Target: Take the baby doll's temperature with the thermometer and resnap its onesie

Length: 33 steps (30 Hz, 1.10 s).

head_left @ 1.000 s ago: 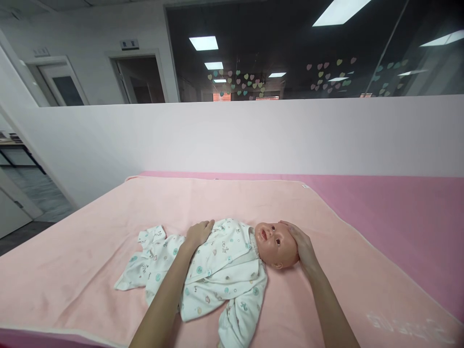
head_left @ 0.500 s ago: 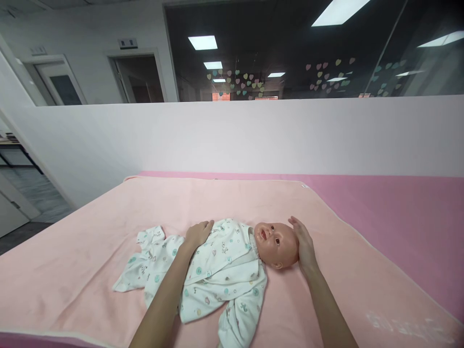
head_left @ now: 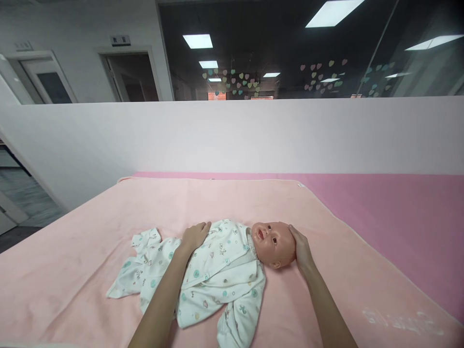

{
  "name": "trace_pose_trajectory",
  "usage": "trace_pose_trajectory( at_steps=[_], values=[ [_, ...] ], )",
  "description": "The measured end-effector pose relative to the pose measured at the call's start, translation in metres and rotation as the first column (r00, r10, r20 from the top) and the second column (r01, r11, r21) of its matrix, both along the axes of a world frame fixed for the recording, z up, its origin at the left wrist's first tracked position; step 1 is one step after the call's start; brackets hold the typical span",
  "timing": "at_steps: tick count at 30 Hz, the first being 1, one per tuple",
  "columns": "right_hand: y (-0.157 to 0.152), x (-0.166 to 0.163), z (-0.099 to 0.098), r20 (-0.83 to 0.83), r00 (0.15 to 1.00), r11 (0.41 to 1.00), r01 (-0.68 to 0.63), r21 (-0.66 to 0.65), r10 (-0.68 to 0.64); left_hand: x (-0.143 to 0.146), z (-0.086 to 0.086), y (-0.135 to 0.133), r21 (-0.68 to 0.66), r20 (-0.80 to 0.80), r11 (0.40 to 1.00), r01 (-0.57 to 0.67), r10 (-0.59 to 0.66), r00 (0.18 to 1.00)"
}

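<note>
A baby doll [head_left: 274, 245] lies on its back, its bare head toward the right and its legs toward the left. It wears a white long-sleeved top [head_left: 221, 270] and white trousers [head_left: 145, 261], both printed with small coloured figures. Across the doll's waist, my left hand [head_left: 195, 236] rests flat on the clothes with fingers stretched out. My right hand [head_left: 301, 247] is cupped against the crown of the doll's head, fingers extended along it and not closed around anything. The doll's hands and feet are hidden by cloth or out of view.
Beneath the doll a peach blanket [head_left: 311, 299] covers much of a pink mat [head_left: 406, 222]. A low white wall [head_left: 232, 137] stands behind, with a dark window [head_left: 275, 53] above it. Doorways and a grey floor [head_left: 32, 198] show at the left.
My right fingers have come down from a raised position onto the doll's head. My left hand stays on its waist. The whole view has shifted slightly.
</note>
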State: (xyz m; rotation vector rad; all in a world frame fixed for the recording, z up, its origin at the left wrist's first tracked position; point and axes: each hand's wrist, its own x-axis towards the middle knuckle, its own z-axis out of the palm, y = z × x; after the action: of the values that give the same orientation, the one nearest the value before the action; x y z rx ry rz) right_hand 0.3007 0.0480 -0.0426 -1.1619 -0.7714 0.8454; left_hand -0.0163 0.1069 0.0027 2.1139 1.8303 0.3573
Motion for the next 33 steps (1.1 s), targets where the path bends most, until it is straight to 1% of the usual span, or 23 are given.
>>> trace_pose_trajectory(
  at_steps=[2,6,7,10,12,13,14,15,16,17,18,19,21,23,25,26,27,28,29,30,31,32,33],
  values=[
    [-0.001,-0.001,0.001,-0.01,0.999,0.999,-0.04,-0.016,0.04,0.0,0.0,0.0,-0.001,0.003,1.0,0.002,-0.002,1.0],
    [-0.002,-0.003,0.003,-0.012,0.998,0.998,0.064,0.025,-0.064,-0.001,-0.003,0.0,0.004,0.012,1.0,0.006,-0.006,1.0],
    [-0.002,-0.003,0.004,-0.021,0.998,0.998,0.058,0.025,-0.057,-0.001,-0.003,0.001,0.009,0.015,1.0,0.008,-0.008,1.0],
    [-0.002,-0.004,0.002,-0.08,0.995,0.998,-0.054,-0.016,0.053,0.001,0.0,0.001,0.075,0.043,0.997,0.007,-0.01,0.999],
    [-0.001,-0.005,0.001,-0.107,0.99,0.995,-0.095,-0.03,0.091,0.007,0.007,-0.002,0.177,0.177,0.984,0.008,-0.04,0.983],
    [0.0,-0.005,0.0,-0.108,0.99,0.995,-0.097,-0.031,0.093,0.011,0.011,-0.006,0.215,0.288,0.977,0.017,-0.08,0.954],
    [0.0,-0.005,0.0,-0.101,0.991,0.995,-0.094,-0.029,0.091,0.017,0.016,-0.01,0.221,0.417,0.975,0.038,-0.129,0.9],
    [0.0,-0.005,-0.001,-0.089,0.992,0.996,-0.088,-0.029,0.085,0.024,0.02,-0.016,0.188,0.538,0.978,0.087,-0.177,0.824],
    [0.001,-0.004,-0.001,-0.076,0.994,0.996,-0.084,-0.029,0.082,0.031,0.024,-0.024,0.129,0.625,0.976,0.175,-0.218,0.75],
    [0.001,-0.004,-0.001,-0.062,0.995,0.996,-0.082,-0.029,0.08,0.039,0.027,-0.032,0.093,0.665,0.96,0.265,-0.258,0.701],
    [0.001,-0.004,-0.001,-0.051,0.996,0.996,-0.081,-0.028,0.079,0.046,0.029,-0.039,0.068,0.658,0.931,0.358,-0.311,0.685],
    [0.001,-0.004,-0.001,-0.045,0.996,0.997,-0.076,-0.026,0.075,0.052,0.03,-0.047,0.061,0.615,0.904,0.424,-0.368,0.697],
    [0.001,-0.005,0.001,-0.042,0.997,0.998,-0.062,-0.022,0.061,0.062,0.029,-0.057,0.092,0.495,0.888,0.451,-0.434,0.753],
    [0.001,-0.006,0.002,-0.017,0.999,0.999,-0.035,-0.013,0.035,0.066,0.026,-0.059,0.118,0.474,0.897,0.425,-0.427,0.77],
    [-0.002,-0.006,0.003,0.07,0.997,0.999,0.033,0.005,-0.033,0.064,0.022,-0.054,0.07,0.612,0.93,0.36,-0.325,0.721],
    [-0.004,-0.006,0.003,0.136,0.985,0.994,0.104,0.017,-0.106,0.061,0.021,-0.049,0.012,0.709,0.951,0.308,-0.225,0.668],
    [-0.006,-0.006,0.003,0.218,0.954,0.979,0.2,0.042,-0.204,0.058,0.019,-0.043,-0.067,0.801,0.968,0.243,-0.094,0.592],
    [-0.01,-0.006,0.004,0.309,0.897,0.948,0.306,0.084,-0.316,0.054,0.018,-0.038,-0.159,0.868,0.97,0.184,0.049,0.494],
    [-0.014,-0.008,0.006,0.4,0.813,0.905,0.399,0.144,-0.422,0.05,0.018,-0.033,-0.253,0.907,0.956,0.147,0.181,0.38],
    [-0.019,-0.011,0.008,0.486,0.715,0.862,0.456,0.219,-0.502,0.046,0.018,-0.029,-0.333,0.921,0.933,0.136,0.29,0.26],
    [-0.023,-0.016,0.012,0.566,0.619,0.835,0.461,0.3,-0.545,0.042,0.018,-0.025,-0.395,0.915,0.906,0.151,0.373,0.155],
    [-0.028,-0.023,0.018,0.643,0.534,0.834,0.409,0.371,-0.549,0.039,0.017,-0.023,-0.438,0.899,0.881,0.178,0.432,0.072],
    [-0.033,-0.033,0.025,0.721,0.459,0.855,0.31,0.416,-0.518,0.036,0.017,-0.022,-0.461,0.884,0.863,0.208,0.468,0.016]
  ],
)
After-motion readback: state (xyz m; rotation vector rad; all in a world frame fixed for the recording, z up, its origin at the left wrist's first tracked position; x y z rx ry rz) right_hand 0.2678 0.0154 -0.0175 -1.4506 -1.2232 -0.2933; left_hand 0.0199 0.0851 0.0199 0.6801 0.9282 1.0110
